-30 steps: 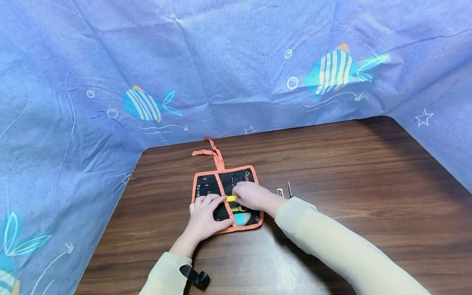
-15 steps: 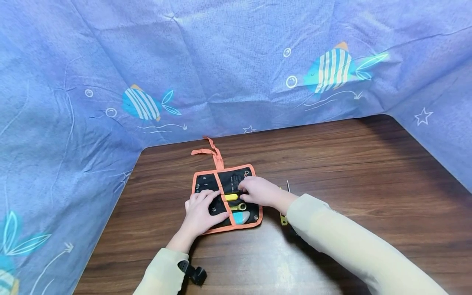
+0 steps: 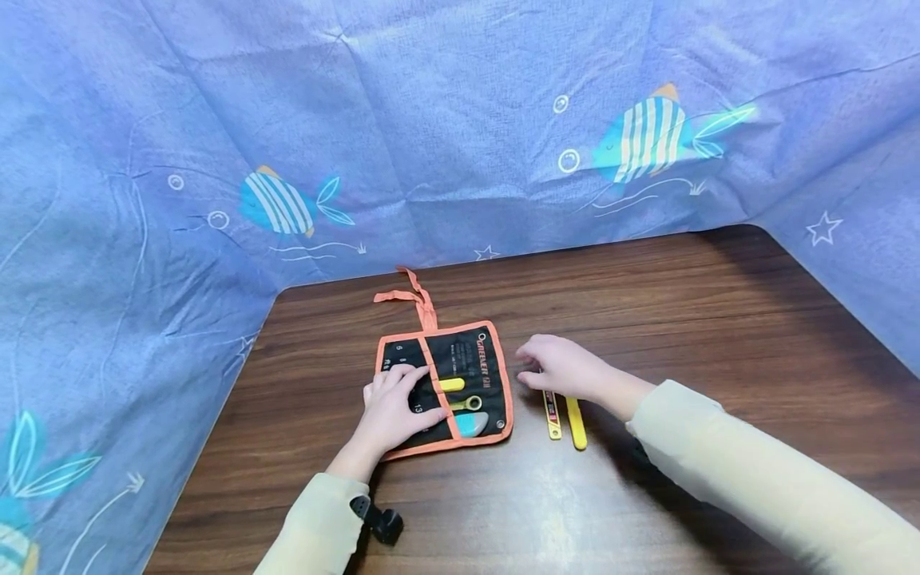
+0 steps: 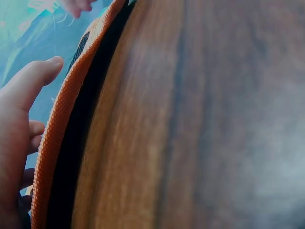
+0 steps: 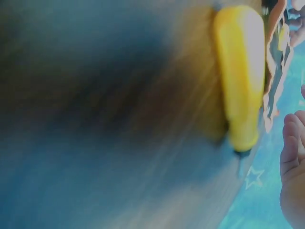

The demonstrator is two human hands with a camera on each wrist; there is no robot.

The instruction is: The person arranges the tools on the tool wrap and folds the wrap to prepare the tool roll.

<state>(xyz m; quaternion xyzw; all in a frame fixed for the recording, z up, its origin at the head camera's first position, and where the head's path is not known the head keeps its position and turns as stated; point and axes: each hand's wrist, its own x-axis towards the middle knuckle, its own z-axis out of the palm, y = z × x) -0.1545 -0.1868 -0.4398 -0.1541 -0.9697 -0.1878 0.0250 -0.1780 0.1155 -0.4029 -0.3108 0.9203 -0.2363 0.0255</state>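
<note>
One blue fish-print cloth backs the wooden table; left fingers and right fingers seem relaxed.

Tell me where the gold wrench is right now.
In the head view, the gold wrench is tucked in the tool pouch, its ring end showing right of the left hand, between the yellow handle and the blue-and-gray tool.

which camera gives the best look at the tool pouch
The head view: the tool pouch lies spread open, most of it clear, though the left hand covers part. The left wrist view shows little beyond its orange edge and a dark strip; the right wrist view has only a sliver at upper right.
</note>
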